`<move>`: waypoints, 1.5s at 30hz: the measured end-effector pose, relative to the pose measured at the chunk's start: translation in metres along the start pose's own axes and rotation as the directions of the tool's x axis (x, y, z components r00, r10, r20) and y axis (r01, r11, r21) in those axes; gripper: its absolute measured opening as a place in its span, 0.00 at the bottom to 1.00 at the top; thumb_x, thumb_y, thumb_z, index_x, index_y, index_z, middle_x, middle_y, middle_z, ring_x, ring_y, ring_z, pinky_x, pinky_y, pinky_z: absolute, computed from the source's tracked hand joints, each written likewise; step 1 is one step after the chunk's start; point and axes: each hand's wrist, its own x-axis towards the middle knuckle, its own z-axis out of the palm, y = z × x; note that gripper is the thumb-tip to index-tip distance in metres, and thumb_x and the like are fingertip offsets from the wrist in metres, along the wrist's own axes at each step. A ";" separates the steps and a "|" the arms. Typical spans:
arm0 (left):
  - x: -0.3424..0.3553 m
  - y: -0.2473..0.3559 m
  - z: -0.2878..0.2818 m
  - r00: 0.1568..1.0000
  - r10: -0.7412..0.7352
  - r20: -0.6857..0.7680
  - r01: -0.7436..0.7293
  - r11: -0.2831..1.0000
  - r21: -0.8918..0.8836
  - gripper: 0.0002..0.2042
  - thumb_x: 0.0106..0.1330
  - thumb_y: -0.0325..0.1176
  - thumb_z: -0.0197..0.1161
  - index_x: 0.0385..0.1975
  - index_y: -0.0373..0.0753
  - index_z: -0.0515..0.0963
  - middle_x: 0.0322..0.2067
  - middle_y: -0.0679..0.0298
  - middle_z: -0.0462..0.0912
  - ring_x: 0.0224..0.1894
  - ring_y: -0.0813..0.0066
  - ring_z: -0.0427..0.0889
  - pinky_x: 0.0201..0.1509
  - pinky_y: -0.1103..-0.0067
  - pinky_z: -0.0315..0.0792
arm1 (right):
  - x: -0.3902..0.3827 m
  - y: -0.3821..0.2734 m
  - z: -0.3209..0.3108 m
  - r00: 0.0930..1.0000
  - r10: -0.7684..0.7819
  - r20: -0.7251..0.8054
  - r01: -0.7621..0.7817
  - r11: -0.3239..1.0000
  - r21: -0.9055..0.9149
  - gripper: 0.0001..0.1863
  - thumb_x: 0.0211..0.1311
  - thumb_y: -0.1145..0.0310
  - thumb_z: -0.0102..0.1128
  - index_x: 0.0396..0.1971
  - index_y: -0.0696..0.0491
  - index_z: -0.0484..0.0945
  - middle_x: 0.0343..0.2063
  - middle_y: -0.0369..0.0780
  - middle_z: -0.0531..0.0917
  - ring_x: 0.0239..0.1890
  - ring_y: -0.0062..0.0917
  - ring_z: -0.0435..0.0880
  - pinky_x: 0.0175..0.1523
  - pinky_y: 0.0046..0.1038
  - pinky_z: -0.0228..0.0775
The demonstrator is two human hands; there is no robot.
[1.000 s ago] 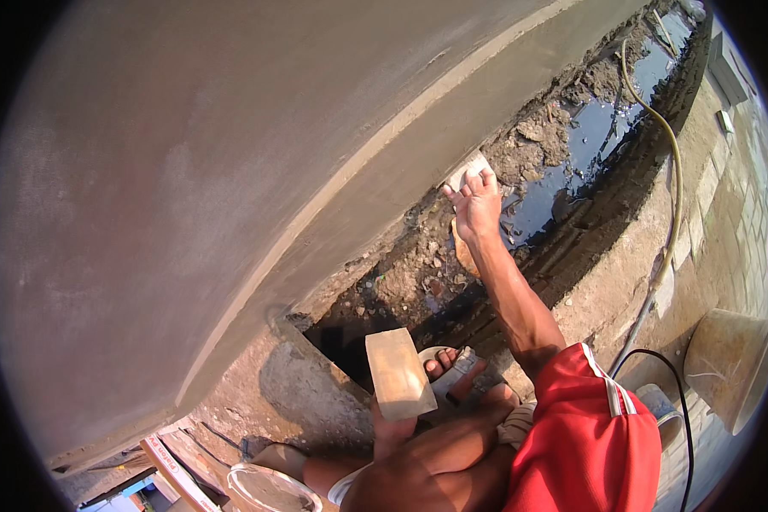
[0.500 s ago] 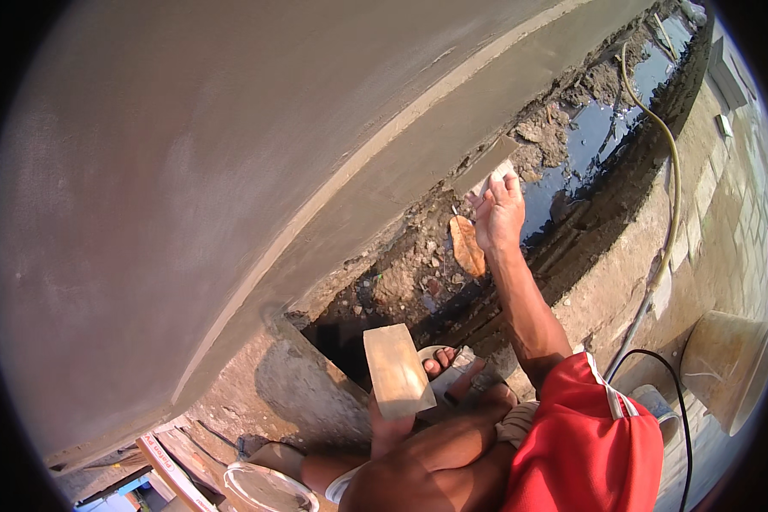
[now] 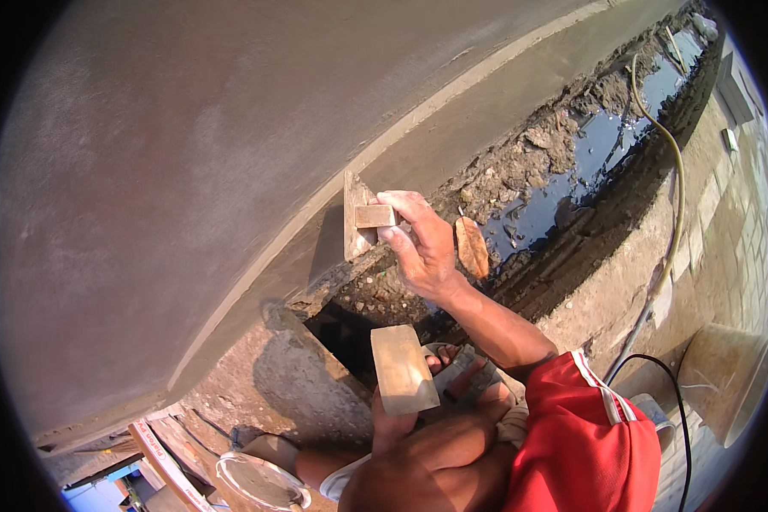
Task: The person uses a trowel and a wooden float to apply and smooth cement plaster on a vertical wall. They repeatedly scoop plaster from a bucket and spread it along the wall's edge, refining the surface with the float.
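Observation:
My right hand (image 3: pixel 422 247) grips the handle of a wooden float (image 3: pixel 358 218) whose flat face is pressed against the lower band of the grey plastered wall (image 3: pixel 188 171). My left hand (image 3: pixel 392 427), low in the middle of the view, holds up a small flat wooden board (image 3: pixel 403 369) with its face turned upward. Just beyond that board is my foot in a sandal (image 3: pixel 452 367), standing at the edge of a dark hole at the wall's base.
A muddy trench with dark water (image 3: pixel 589 162) runs along the wall foot, with an orange-brown flat piece (image 3: pixel 472 247) lying in it. A yellowish hose (image 3: pixel 676 196) and black cable (image 3: pixel 657 375) cross the ground at right. A tan bucket (image 3: pixel 725 380) stands at right, a white pail (image 3: pixel 256 482) and planks (image 3: pixel 166 452) lower left.
My right hand has slid the float leftward and down along the wall's lower band, closer to me. The left hand and its board have hardly moved.

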 end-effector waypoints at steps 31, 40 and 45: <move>-0.028 -0.001 -0.018 0.994 0.061 -0.092 -0.067 0.996 -0.060 0.15 0.68 0.35 0.48 0.49 0.34 0.70 0.43 0.58 0.77 0.44 0.65 0.78 0.48 0.70 0.73 | -0.039 -0.030 0.036 0.934 0.358 -0.001 -0.303 0.792 0.530 0.20 0.64 0.71 0.50 0.55 0.58 0.63 0.43 0.39 0.75 0.44 0.23 0.75 0.51 0.26 0.67; -0.030 -0.004 -0.024 0.993 0.066 -0.097 -0.074 0.995 -0.074 0.15 0.68 0.35 0.47 0.49 0.34 0.70 0.43 0.58 0.77 0.43 0.65 0.78 0.47 0.70 0.73 | -0.029 0.109 -0.054 0.662 0.725 -0.191 -0.370 0.538 0.757 0.12 0.63 0.67 0.54 0.46 0.49 0.68 0.34 0.30 0.76 0.33 0.18 0.76 0.42 0.34 0.73; -0.028 -0.004 -0.024 0.991 0.084 -0.101 -0.093 0.992 -0.087 0.15 0.68 0.35 0.47 0.49 0.34 0.70 0.43 0.58 0.77 0.43 0.65 0.78 0.47 0.71 0.73 | -0.006 0.056 -0.008 0.757 0.564 -0.328 -0.300 0.747 0.593 0.13 0.65 0.73 0.49 0.48 0.52 0.67 0.40 0.34 0.75 0.39 0.17 0.75 0.42 0.26 0.72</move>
